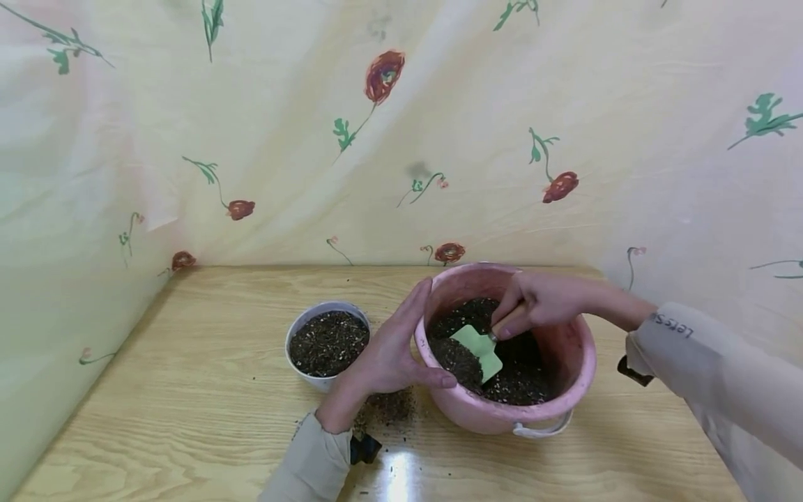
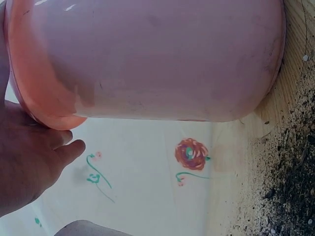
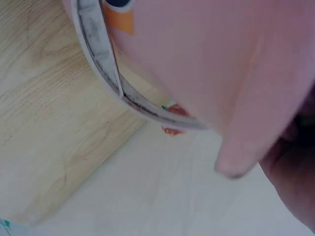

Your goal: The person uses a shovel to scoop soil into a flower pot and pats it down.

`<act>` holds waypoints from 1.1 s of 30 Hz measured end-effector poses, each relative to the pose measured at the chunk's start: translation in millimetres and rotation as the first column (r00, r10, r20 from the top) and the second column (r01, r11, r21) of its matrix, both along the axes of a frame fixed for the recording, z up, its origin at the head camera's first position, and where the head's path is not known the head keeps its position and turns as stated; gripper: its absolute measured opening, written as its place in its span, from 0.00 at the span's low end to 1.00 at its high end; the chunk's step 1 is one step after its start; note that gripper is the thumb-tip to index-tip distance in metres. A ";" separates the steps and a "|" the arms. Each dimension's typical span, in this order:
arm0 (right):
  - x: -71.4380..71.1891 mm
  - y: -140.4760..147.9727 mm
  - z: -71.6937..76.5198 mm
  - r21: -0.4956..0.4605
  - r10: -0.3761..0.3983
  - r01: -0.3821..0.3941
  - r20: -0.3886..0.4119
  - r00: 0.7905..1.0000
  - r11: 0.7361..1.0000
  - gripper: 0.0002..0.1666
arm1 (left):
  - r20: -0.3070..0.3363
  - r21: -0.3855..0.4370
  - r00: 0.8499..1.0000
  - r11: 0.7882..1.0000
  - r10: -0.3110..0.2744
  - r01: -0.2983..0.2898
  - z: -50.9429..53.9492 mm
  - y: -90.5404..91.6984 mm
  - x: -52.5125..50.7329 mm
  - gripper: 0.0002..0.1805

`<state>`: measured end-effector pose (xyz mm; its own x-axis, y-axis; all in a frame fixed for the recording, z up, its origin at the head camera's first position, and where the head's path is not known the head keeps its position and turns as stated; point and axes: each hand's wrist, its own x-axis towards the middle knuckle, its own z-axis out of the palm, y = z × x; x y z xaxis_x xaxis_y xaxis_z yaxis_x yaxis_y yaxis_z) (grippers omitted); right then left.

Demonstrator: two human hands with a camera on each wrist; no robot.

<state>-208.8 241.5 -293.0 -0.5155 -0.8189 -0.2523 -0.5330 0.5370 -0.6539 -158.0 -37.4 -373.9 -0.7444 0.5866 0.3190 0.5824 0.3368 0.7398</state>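
Observation:
In the head view, my right hand (image 1: pixel 542 300) grips a small garden trowel with a pale green blade (image 1: pixel 473 341) inside a pink bucket (image 1: pixel 467 411). Dark potting soil (image 1: pixel 517 380) lies in the bucket, and a heap of it covers the blade's left part. My left hand (image 1: pixel 392 355) rests against the bucket's left side with fingers and thumb spread along the rim. The left wrist view has that hand (image 2: pixel 29 157) at the bucket's rim. In the right wrist view the bucket wall (image 3: pixel 197 54) hides the trowel, and only part of the hand (image 3: pixel 295 172) shows.
A white bowl (image 1: pixel 321 383) filled with soil stands left of the bucket. Spilled soil (image 1: pixel 392 408) is scattered on the wooden table (image 1: pixel 188 390) between them. The bucket's pale handle (image 1: pixel 542 429) hangs at its front. Flower-printed cloth (image 1: pixel 282 139) encloses the back and sides.

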 end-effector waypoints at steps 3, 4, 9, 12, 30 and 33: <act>-2.8 7.1 1.8 -0.017 -0.034 0.036 0.102 0.994 0.999 0.14 | -0.003 -0.002 1.000 1.000 -0.004 0.004 -0.2 -0.5 0.1 0.75; -3.3 9.1 2.4 -0.016 -0.046 0.048 0.119 0.992 0.999 0.13 | -0.003 0.003 1.000 1.000 -0.008 0.008 -0.6 -0.5 0.1 0.75; -4.8 12.7 3.4 -0.052 -0.054 0.062 0.147 0.988 0.997 0.13 | -0.003 0.021 1.000 1.000 -0.002 0.002 -2.1 -1.8 0.2 0.75; -3.6 14.4 4.7 -0.061 -0.056 0.066 0.152 0.987 0.996 0.12 | -0.007 0.017 1.000 1.000 0.000 0.000 -2.7 -2.0 0.2 0.74; 15.5 47.8 9.0 -0.172 -0.225 0.246 0.134 0.965 0.954 0.13 | -0.037 0.032 0.999 0.999 -0.032 0.033 -3.7 -0.8 -1.4 0.74; 21.8 50.9 5.1 -0.243 -0.231 0.257 0.130 0.964 0.935 0.14 | -0.080 0.065 0.995 0.996 -0.060 0.066 -4.8 -0.2 -2.0 0.75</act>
<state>-187.0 292.4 -287.8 -0.6909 -0.7145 -0.1106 -0.3328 0.4501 -0.8286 -160.0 -37.6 -378.7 -0.6781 0.6067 0.4149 0.6575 0.2486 0.7112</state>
